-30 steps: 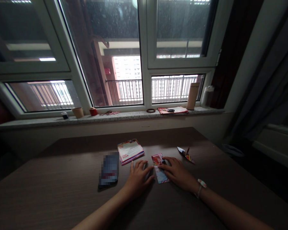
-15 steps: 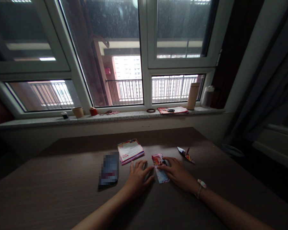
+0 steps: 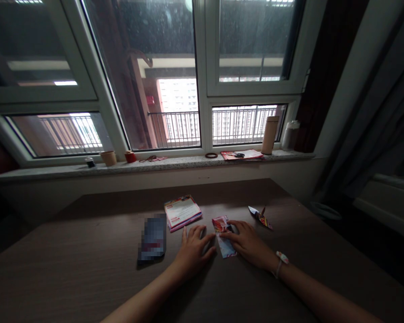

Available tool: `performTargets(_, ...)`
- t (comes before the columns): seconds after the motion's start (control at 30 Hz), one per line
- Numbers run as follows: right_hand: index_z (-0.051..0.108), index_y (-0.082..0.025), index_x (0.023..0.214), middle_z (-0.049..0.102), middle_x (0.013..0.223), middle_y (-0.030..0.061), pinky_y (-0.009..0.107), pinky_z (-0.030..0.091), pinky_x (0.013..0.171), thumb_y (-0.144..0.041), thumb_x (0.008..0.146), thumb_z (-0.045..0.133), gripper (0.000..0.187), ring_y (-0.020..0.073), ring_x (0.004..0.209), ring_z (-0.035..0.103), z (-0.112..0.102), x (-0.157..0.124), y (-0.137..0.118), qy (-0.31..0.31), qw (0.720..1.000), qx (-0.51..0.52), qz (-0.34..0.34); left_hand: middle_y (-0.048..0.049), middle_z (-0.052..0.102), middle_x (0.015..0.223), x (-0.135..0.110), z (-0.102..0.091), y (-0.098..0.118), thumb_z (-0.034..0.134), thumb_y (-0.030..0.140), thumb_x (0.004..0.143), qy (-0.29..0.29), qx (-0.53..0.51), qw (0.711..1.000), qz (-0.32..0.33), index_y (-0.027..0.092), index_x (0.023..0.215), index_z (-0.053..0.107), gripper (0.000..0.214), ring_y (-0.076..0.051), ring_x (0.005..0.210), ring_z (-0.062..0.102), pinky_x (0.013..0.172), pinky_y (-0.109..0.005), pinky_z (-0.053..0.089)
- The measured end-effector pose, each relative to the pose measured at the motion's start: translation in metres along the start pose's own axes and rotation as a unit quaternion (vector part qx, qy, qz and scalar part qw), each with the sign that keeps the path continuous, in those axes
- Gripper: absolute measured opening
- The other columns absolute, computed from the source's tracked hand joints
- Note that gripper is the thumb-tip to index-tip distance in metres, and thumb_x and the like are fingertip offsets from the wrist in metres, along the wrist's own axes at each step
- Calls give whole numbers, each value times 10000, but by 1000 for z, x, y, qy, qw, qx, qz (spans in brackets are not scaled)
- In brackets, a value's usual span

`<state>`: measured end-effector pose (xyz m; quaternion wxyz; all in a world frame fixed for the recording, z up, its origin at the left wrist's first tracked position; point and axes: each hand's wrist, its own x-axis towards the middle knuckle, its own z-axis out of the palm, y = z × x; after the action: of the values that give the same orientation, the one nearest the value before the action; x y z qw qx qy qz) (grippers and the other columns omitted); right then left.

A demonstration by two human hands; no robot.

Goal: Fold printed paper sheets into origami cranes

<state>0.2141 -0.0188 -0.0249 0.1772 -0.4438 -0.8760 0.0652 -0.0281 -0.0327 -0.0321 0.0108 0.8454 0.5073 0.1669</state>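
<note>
A narrow strip of printed paper point(image 3: 226, 248), red at its far end and pale blue at its near end, lies on the brown table. My right hand point(image 3: 248, 242), with a bracelet at the wrist, rests on its right side, fingers spread and partly covering it. To the left, my left hand point(image 3: 195, 249) lies on the table with fingers apart, a fingertip at the strip's left edge. Behind my left hand sits a stack of printed sheets point(image 3: 183, 211). A dark phone-like object point(image 3: 152, 237), blurred out, lies left of that hand. Beyond my right hand stands a small folded paper piece point(image 3: 261, 218).
The stone windowsill point(image 3: 182, 162) runs behind the table. It carries a paper cup point(image 3: 108, 158), a small red container point(image 3: 130, 156), a dark ring point(image 3: 211, 155), red papers with scissors point(image 3: 239, 155), a tan flask point(image 3: 270, 135) and a pale bottle point(image 3: 291, 135).
</note>
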Motion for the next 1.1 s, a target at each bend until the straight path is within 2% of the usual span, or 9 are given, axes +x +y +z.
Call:
performTargets(0.53,514,-442,1291,424,1415,15,444,295,1090,-161,862,498,513,233,1296,368,-2,0,-1,-4,1000,-5,5,-70,492,1326,0,1,0,598,359,850,16,3,1000,7,364,1256,558,408,-323,1268,408,1071,-677,207)
performTargets(1.1,514,-443,1295,416,1430,9,456,296,1089,-166,854,497,521,245,1303,368,-3,0,-2,-12,1000,-3,6,-83,480,1345,1,-7,5,592,364,860,-16,-9,1000,-9,350,1269,559,411,-324,1292,379,1077,-675,176)
